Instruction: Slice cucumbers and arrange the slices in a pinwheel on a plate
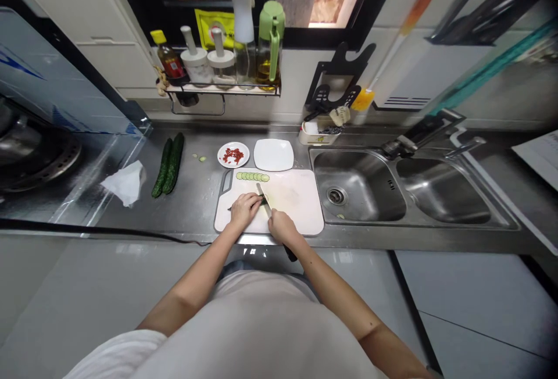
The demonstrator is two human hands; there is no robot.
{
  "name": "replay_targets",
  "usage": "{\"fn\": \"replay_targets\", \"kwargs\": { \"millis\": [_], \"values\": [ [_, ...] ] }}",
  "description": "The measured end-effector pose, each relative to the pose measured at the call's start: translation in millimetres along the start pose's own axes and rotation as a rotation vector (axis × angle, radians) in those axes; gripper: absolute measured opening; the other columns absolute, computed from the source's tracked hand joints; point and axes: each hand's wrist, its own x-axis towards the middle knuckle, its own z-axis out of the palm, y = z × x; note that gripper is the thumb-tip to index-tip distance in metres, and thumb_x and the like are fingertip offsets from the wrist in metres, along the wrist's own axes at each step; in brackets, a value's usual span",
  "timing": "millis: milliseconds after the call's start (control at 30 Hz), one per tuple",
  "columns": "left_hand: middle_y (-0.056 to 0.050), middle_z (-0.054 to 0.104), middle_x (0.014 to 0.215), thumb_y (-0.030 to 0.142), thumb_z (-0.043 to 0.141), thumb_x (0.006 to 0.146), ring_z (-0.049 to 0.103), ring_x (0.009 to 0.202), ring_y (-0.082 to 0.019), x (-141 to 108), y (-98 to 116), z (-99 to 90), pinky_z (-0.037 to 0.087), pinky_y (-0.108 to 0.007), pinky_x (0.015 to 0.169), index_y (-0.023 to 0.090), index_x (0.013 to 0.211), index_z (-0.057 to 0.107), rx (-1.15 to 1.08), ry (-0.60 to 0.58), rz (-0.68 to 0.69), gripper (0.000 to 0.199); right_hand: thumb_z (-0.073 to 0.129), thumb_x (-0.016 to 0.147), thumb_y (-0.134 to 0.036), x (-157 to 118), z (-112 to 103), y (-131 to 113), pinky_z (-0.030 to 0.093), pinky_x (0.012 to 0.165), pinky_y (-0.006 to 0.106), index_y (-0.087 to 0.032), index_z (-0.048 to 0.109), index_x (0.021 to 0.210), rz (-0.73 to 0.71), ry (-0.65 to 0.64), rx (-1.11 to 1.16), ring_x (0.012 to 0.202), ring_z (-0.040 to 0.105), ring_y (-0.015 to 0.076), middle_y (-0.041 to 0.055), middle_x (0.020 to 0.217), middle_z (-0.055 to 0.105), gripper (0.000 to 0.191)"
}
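A white cutting board [300,201] lies on the steel counter. My left hand [245,209] is closed over a dark green cucumber piece [262,199] on the board, mostly hidden under the fingers. Wrapped round the black handle of a knife [264,197] is my right hand [282,226]. The blade points away from me and sits at the right end of the cucumber piece. A row of several pale green cucumber slices [253,177] lies along the board's far edge, beyond the blade.
Behind the board are a plate with red bits [233,155] and a bare square plate [273,154]. Two whole cucumbers [168,165] and a white cloth [125,183] lie left. A double sink [361,187] is right. A bottle rack [222,89] hangs above.
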Motion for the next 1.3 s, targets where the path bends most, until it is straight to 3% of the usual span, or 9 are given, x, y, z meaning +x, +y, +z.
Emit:
{"fn": "replay_targets", "kwargs": {
  "millis": [567,767,1067,1300],
  "values": [
    [-0.004,0.068,0.105,0.032,0.051,0.092,0.058,0.096,-0.018,-0.8,0.4,0.2,0.047,-0.030,0.083,0.025,0.099,0.071,0.004,-0.007,-0.003,0.022,0.038,0.091,-0.018,9.8,-2.6,-5.5,0.043,0.076,0.029,-0.011,0.057,0.116,0.004,0.010,0.029,0.100,0.063,0.0242,0.0168,0.105,0.067,0.032],
    [-0.004,0.068,0.104,0.031,0.051,0.092,0.059,0.095,-0.018,-0.8,2.0,-2.1,0.046,-0.031,0.083,0.025,0.098,0.071,0.009,-0.015,-0.013,0.021,0.039,0.091,-0.017,-0.2,-4.9,-4.1,0.043,0.078,0.029,-0.012,0.057,0.114,0.011,-0.029,-0.003,0.102,0.063,0.0247,0.0182,0.108,0.066,0.030],
    [-0.003,0.069,0.104,0.031,0.051,0.092,0.059,0.095,-0.018,-1.5,2.6,-0.6,0.046,-0.031,0.084,0.025,0.099,0.070,0.005,-0.008,-0.027,0.021,0.038,0.090,-0.014,-29.6,14.6,9.5,0.044,0.075,0.030,-0.012,0.056,0.113,0.054,-0.079,-0.043,0.097,0.065,0.0244,0.0188,0.102,0.067,0.029],
    [-0.003,0.069,0.104,0.030,0.051,0.092,0.059,0.096,-0.018,-1.2,4.6,-1.6,0.046,-0.030,0.084,0.025,0.099,0.070,-0.002,-0.005,-0.030,0.021,0.039,0.090,-0.015,-24.5,14.7,9.7,0.044,0.073,0.030,-0.012,0.056,0.110,0.057,-0.056,-0.040,0.097,0.065,0.0256,0.0192,0.102,0.067,0.027]
  ]
}}
